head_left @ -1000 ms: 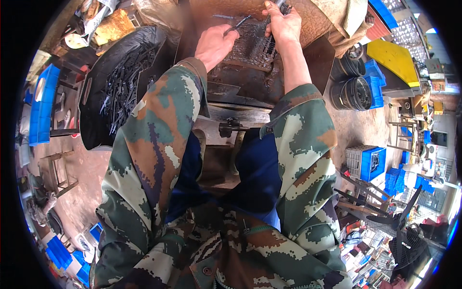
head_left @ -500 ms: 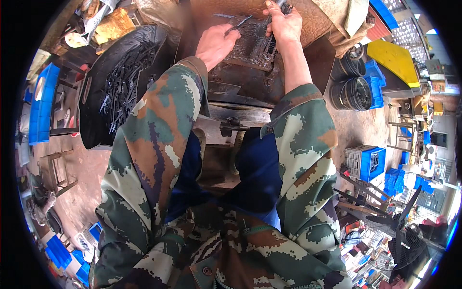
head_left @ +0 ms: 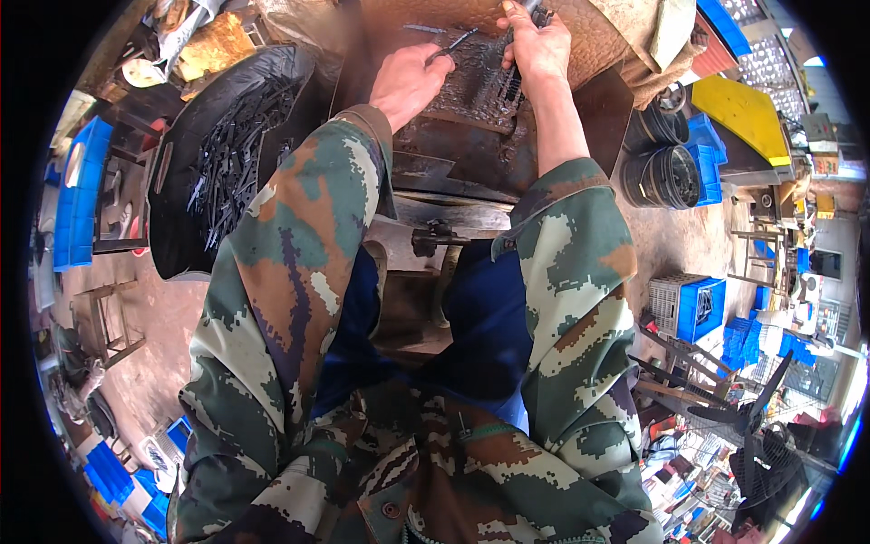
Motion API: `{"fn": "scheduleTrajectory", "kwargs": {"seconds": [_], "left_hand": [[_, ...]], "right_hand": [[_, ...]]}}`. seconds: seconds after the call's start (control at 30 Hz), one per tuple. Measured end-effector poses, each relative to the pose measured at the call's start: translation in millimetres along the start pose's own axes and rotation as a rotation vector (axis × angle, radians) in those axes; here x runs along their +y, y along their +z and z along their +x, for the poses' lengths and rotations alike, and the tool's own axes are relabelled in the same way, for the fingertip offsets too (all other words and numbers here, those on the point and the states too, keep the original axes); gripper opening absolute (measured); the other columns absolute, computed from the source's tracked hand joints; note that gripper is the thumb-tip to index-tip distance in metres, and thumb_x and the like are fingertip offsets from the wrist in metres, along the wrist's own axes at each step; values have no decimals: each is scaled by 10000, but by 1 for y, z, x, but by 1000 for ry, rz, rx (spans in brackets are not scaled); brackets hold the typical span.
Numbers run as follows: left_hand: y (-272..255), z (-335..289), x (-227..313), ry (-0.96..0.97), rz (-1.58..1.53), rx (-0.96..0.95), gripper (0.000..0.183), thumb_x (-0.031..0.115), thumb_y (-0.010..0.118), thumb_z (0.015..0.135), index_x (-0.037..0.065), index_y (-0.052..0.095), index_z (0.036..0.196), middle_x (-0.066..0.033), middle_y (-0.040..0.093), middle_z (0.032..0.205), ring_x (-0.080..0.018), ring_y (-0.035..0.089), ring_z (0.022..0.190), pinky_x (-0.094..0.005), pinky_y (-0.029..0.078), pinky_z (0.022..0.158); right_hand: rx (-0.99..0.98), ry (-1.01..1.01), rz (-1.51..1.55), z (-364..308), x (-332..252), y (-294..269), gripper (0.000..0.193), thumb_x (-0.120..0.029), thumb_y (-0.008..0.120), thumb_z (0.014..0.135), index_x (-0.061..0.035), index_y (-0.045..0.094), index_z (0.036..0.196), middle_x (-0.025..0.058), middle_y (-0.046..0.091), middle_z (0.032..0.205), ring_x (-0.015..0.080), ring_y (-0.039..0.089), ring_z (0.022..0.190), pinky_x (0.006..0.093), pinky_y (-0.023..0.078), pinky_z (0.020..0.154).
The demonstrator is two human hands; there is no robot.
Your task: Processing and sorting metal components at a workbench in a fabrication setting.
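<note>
My left hand (head_left: pixel 408 83) is closed, pinching a thin dark metal strip (head_left: pixel 458 42) that points up and to the right. Farther right, my right hand (head_left: pixel 542 53) is wrapped round a dark grey metal part (head_left: pixel 541 16), whose kind I cannot make out because the fingers cover much of it. Both hands are over a wet, dark, greasy metal work surface (head_left: pixel 467 104). Another thin strip (head_left: pixel 424 29) lies beyond my left hand. A brown, wet-looking sheet (head_left: pixel 435 13) is behind the work surface.
A black bin (head_left: pixel 168 240) of loose dark metal strips (head_left: pixel 240 150) stands to the left. Black buckets (head_left: pixel 666 177) and a blue crate (head_left: pixel 711 150) are at right, near a yellow panel (head_left: pixel 739 113). A fan (head_left: pixel 752 417) stands at lower right. My knees are below the work surface.
</note>
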State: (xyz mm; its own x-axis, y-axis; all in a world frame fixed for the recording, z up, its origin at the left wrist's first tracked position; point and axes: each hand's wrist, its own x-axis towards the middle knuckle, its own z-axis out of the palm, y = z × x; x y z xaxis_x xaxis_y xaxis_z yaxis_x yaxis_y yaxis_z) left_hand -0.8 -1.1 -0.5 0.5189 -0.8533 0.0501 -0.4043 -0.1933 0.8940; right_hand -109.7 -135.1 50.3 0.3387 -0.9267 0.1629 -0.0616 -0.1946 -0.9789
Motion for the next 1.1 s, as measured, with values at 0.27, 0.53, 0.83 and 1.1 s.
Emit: {"fn": "scheduleTrajectory", "kwargs": {"seconds": [0.27,0.53,0.83,1.1], "left_hand": [[4,-1,10,-29,-1,-40,353,282,561,884,22,660,1103,-172,685,864,-330,648,867,-399,479,829],[2,4,-6,54,-5,10,349,305,552,886,21,668,1051,-160,668,777,-319,647,784,-403,487,777],[4,4,-8,12,-71,17,245,203,539,930,2,671,972,-4,530,645,-93,500,624,-266,421,600],[3,1,-2,2,-57,8,254,219,533,944,5,667,979,-2,532,646,-95,501,628,-274,421,601]], "right_hand": [[-2,-3,-4,0,-1,-11,241,-243,697,895,-50,555,916,37,618,686,119,474,397,280,384,354],[18,10,-45,-5,-8,-3,277,-274,706,886,-44,555,915,37,614,666,123,489,404,286,394,362],[23,44,-74,-9,-15,-2,296,-294,703,883,-30,568,875,45,603,631,138,503,399,302,400,360],[27,56,-79,-10,-17,-4,279,-286,701,880,-42,571,849,39,595,622,145,508,405,307,404,372]]}}
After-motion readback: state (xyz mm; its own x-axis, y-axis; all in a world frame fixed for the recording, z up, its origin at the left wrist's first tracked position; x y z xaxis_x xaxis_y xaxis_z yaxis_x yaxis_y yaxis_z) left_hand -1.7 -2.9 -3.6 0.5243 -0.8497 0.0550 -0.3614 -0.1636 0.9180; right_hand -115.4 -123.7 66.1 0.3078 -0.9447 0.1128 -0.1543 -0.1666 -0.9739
